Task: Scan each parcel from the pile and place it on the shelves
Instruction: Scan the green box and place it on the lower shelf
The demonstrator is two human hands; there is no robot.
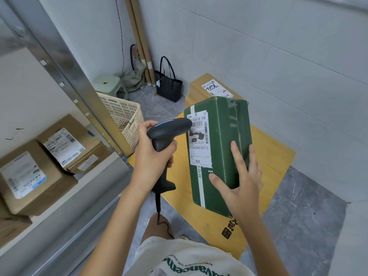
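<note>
The green parcel is up in the air, tilted so its white shipping label faces the person, and that looks deliberate: the barcode is turned straight toward the scanner, whose nose sits just beside the label. The right hand cradles the parcel from its near right side, fingers spread almost straight along the green face, thumb pressing the front. The left hand wraps tightly round the scanner's grip, its cable trailing down. Below lies a flat yellow box, and a brown parcel waits behind. To the left, the shelves already carry labelled cardboard boxes; a cream basket stands beyond.
</note>
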